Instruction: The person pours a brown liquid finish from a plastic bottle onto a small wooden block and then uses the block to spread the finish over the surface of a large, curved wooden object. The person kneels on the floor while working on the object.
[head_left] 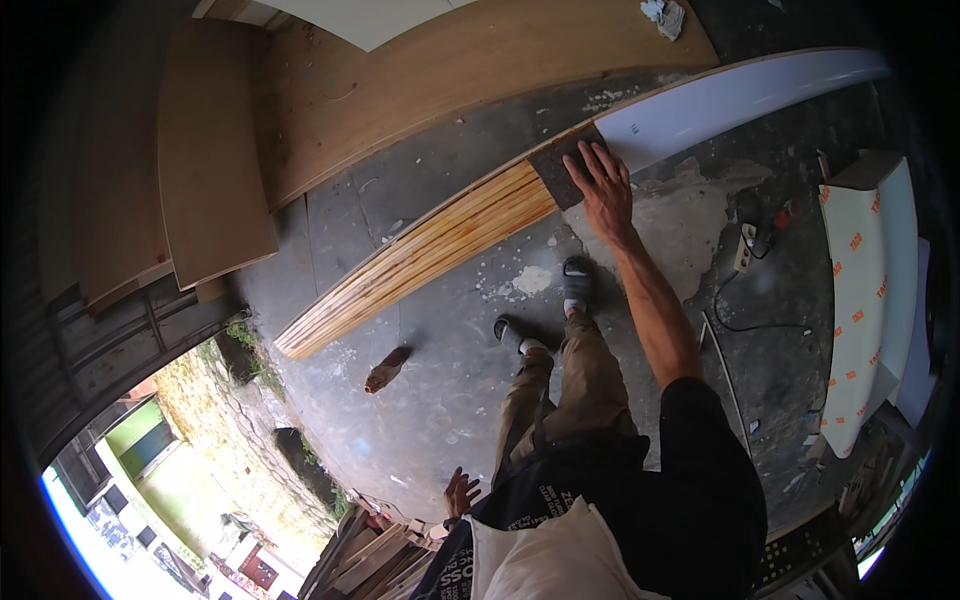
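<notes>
- While grey floor [450,315] fills most of the view, a broad brown panel [450,85] spans the top.
- Long board [430,255]: runs diagonally beyond the feet, striped wood-look stretch left, white stretch [740,98] right. Can't tell what carries it.
- White panel with orange marks [855,300]: far right, beside other sheets.
- Dark square piece [550,175]: across the board, where stripes meet white.
- Right hand [598,190]: arm reaching out, grip unclenched, fingers stretched over the dark square piece, touching it.
- Left hand [462,492]: low, near the body, grip apart, fingers spread.
- Brown lump [386,372]: on floor, left of the feet.
- Power strip [744,248]: on floor, right of the feet.
</notes>
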